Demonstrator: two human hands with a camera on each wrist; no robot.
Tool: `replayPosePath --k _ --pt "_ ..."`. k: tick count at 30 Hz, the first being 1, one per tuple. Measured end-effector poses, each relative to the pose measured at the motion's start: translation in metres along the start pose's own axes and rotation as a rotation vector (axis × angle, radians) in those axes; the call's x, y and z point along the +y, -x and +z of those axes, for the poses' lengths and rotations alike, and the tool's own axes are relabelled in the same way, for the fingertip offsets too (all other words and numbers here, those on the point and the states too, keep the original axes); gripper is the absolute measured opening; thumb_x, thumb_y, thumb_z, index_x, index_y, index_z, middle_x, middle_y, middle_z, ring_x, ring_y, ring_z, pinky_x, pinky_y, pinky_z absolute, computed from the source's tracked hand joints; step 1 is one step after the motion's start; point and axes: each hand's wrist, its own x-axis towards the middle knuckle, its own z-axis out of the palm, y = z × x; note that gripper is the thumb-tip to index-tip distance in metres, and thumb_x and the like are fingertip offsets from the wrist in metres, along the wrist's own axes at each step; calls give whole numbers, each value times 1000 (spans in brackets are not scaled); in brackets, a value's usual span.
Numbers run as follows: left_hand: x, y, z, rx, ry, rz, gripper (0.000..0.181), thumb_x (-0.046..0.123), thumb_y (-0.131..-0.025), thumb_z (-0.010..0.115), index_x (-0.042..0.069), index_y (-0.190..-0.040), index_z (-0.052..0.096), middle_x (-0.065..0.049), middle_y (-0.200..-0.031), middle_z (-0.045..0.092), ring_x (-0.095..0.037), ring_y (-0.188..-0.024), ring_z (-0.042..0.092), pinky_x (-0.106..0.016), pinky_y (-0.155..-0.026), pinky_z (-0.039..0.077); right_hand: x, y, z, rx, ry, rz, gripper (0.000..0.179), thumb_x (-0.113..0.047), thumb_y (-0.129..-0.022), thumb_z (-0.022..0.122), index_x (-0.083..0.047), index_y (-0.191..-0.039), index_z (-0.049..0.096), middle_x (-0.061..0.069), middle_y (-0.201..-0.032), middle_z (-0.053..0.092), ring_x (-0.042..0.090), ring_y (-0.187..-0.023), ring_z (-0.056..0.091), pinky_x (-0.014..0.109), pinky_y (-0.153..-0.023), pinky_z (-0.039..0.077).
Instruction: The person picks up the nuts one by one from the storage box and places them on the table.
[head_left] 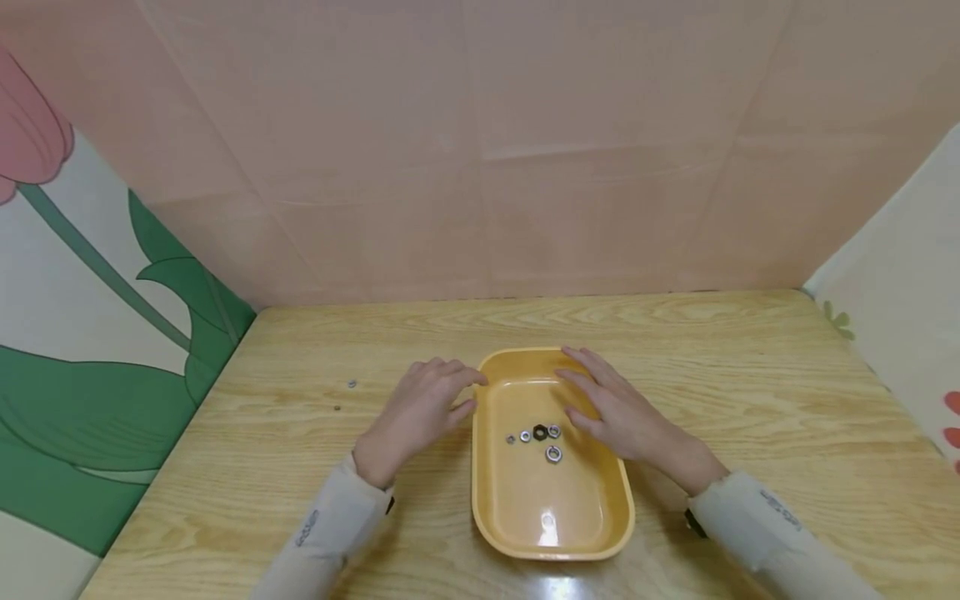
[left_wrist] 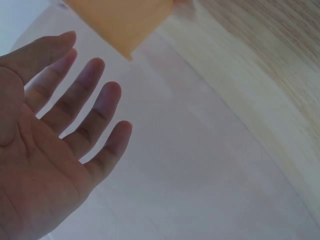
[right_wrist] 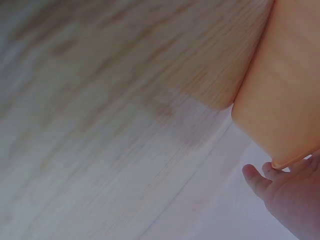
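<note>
A yellow plastic tray [head_left: 552,533] stands on the wooden table between the two hands. Lying on its floor are several metal nuts: a black nut [head_left: 540,432], a larger silver nut [head_left: 553,454] and smaller silver ones, such as the silver nut [head_left: 525,436]. My left hand [head_left: 424,407] is beside the tray's far left rim, fingers loosely bent and holding nothing; the left wrist view shows its palm and spread fingers [left_wrist: 102,117]. Over the right rim reaches my right hand [head_left: 626,417], fingers apart and relaxed, with its fingertips at the tray's edge in the right wrist view.
Two tiny pieces, a silvery one [head_left: 352,383] and a darker one [head_left: 337,407], lie on the table [head_left: 750,375] left of the left hand. A pinkish cloth wall [head_left: 480,167] rises behind the table, with printed cloth [head_left: 97,333] at the left side.
</note>
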Motion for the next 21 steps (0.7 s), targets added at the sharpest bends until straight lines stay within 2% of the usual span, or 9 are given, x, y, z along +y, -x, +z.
replayPosePath --k 7,21 --pt "4 -2 2 -14 1 19 31 18 -88 75 18 -118 70 -1 -115 72 -22 -101 64 -42 -92 50 1 0 0 -24 -9 24 52 -18 -93 65 0 -140 52 18 -161 28 44 -148 22 62 -117 23" --pt "13 -5 8 -66 -11 12 33 20 -88 74 23 -121 69 2 -122 70 -19 -109 63 -41 -98 48 1 -1 0 -40 -20 40 51 -19 -94 65 0 -140 51 17 -162 26 44 -149 21 63 -117 23"
